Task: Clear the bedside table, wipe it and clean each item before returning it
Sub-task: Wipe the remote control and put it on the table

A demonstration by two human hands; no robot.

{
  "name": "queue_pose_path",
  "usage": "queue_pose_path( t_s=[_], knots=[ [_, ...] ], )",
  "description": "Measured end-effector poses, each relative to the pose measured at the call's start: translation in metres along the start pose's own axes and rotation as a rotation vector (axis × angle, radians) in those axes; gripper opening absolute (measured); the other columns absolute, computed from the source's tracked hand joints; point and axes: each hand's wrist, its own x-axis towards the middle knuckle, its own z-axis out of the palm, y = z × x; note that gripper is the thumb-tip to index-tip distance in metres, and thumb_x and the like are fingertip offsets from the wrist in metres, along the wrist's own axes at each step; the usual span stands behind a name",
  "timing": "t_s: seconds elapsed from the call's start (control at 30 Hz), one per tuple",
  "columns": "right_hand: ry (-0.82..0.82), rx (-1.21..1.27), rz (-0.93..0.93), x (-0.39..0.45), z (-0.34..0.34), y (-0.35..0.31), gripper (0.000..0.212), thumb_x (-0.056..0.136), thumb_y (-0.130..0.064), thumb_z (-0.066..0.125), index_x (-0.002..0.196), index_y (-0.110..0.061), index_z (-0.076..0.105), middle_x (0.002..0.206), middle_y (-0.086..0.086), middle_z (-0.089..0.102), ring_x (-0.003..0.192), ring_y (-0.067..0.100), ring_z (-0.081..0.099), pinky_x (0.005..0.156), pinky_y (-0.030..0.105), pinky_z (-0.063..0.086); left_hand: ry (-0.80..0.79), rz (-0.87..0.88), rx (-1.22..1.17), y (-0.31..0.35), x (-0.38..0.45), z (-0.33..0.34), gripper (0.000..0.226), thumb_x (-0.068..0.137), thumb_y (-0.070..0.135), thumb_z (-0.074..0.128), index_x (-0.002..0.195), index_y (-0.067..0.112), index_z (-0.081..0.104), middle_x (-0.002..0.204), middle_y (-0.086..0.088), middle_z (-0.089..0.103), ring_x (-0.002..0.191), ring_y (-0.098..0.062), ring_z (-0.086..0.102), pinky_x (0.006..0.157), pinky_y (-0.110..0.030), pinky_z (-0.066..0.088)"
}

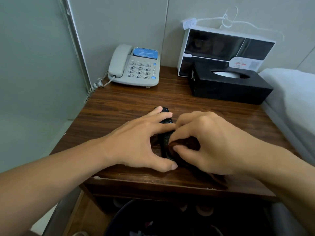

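A black remote control (166, 120) lies lengthwise on the dark wooden bedside table (119, 106). My left hand (139, 142) holds it from the left, fingers laid across its upper part and thumb at its near end. My right hand (209, 143) pinches a dark brown cloth (189, 145) and presses it on the remote's lower half. Most of the remote is hidden under both hands.
A grey corded phone (134, 66) stands at the back left, a black tissue box (228, 86) at the back right with a white-framed box (223, 46) behind it. White bedding (293, 99) borders the right. A dark bin (153, 218) sits below the table's front.
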Motion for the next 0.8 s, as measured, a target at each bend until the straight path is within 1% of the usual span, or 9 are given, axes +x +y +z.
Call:
queue_pose_path(
  t_s=[0.07, 0.2, 0.23, 0.4, 0.5, 0.53, 0.63, 0.7, 0.8],
  knots=[
    [-0.060, 0.008, 0.021, -0.004, -0.009, 0.005, 0.015, 0.093, -0.037, 0.064, 0.094, -0.036, 0.078, 0.095, -0.014, 0.063, 0.091, 0.007, 0.063, 0.079, 0.034, 0.054, -0.002, -0.014, 0.033, 0.001, 0.000, 0.000, 0.101, 0.065, 0.079, 0.071, 0.155, 0.047, 0.038, 0.168, 0.029, 0.006, 0.148, 0.015, -0.017, 0.128, -0.046, 0.020],
    [0.052, 0.021, -0.005, -0.003, 0.002, -0.002, 0.017, 0.090, -0.035, 0.062, 0.091, -0.033, 0.079, 0.094, -0.015, 0.064, 0.090, 0.005, 0.060, 0.082, 0.019, 0.046, 0.014, -0.008, 0.031, 0.001, 0.000, 0.001, 0.100, 0.063, 0.082, 0.067, 0.153, 0.049, 0.039, 0.168, 0.029, 0.007, 0.149, 0.014, -0.015, 0.127, -0.045, 0.023],
    [0.058, 0.019, -0.008, -0.002, 0.005, -0.003, 0.017, 0.090, -0.035, 0.063, 0.092, -0.033, 0.079, 0.095, -0.015, 0.064, 0.091, 0.005, 0.059, 0.083, 0.018, 0.044, 0.015, -0.008, 0.025, 0.001, 0.000, 0.001, 0.099, 0.062, 0.081, 0.068, 0.152, 0.050, 0.040, 0.168, 0.029, 0.008, 0.150, 0.014, -0.015, 0.126, -0.045, 0.023],
    [-0.053, 0.033, -0.009, -0.019, -0.009, 0.005, 0.013, 0.092, -0.034, 0.066, 0.095, -0.036, 0.078, 0.094, -0.020, 0.061, 0.093, 0.001, 0.060, 0.082, 0.018, 0.046, 0.007, -0.022, 0.052, 0.002, 0.000, 0.001, 0.104, 0.064, 0.081, 0.068, 0.156, 0.046, 0.036, 0.168, 0.030, 0.006, 0.148, 0.016, -0.017, 0.127, -0.046, 0.022],
    [0.045, 0.037, 0.001, -0.016, 0.003, 0.000, 0.019, 0.093, -0.040, 0.060, 0.099, -0.037, 0.078, 0.098, -0.017, 0.062, 0.094, 0.008, 0.059, 0.084, 0.020, 0.045, 0.016, -0.014, 0.033, 0.002, 0.000, 0.001, 0.104, 0.063, 0.081, 0.069, 0.155, 0.047, 0.038, 0.168, 0.029, 0.007, 0.149, 0.016, -0.015, 0.127, -0.045, 0.022],
    [0.059, 0.032, -0.015, -0.014, 0.006, -0.001, 0.018, 0.093, -0.039, 0.061, 0.099, -0.037, 0.077, 0.100, -0.016, 0.062, 0.094, 0.009, 0.058, 0.086, 0.018, 0.043, 0.015, -0.011, 0.028, 0.001, 0.000, 0.001, 0.103, 0.062, 0.081, 0.069, 0.155, 0.047, 0.038, 0.168, 0.029, 0.008, 0.149, 0.016, -0.014, 0.127, -0.044, 0.022],
    [-0.065, 0.041, -0.047, -0.018, -0.005, 0.006, 0.012, 0.093, -0.031, 0.070, 0.100, -0.036, 0.079, 0.099, -0.020, 0.061, 0.097, 0.003, 0.060, 0.088, 0.006, 0.036, 0.003, -0.017, 0.035, 0.001, 0.000, 0.000, 0.104, 0.062, 0.080, 0.071, 0.155, 0.049, 0.036, 0.167, 0.032, 0.007, 0.148, 0.017, -0.015, 0.128, -0.043, 0.019],
    [-0.081, 0.104, 0.007, -0.025, -0.016, 0.015, 0.013, 0.092, -0.029, 0.072, 0.100, -0.035, 0.080, 0.099, -0.020, 0.065, 0.098, 0.000, 0.064, 0.085, 0.010, 0.044, -0.004, -0.022, 0.041, 0.003, -0.001, -0.002, 0.102, 0.065, 0.078, 0.074, 0.155, 0.051, 0.035, 0.166, 0.034, 0.005, 0.147, 0.017, -0.016, 0.128, -0.042, 0.016],
    [0.091, 0.197, 0.106, -0.030, -0.020, 0.028, 0.014, 0.088, -0.032, 0.073, 0.098, -0.035, 0.081, 0.100, -0.017, 0.070, 0.097, 0.004, 0.069, 0.085, 0.023, 0.053, -0.007, -0.027, 0.065, 0.004, -0.002, -0.003, 0.099, 0.067, 0.075, 0.077, 0.154, 0.053, 0.034, 0.165, 0.035, 0.005, 0.148, 0.015, -0.018, 0.128, -0.038, 0.009]
  ],
)
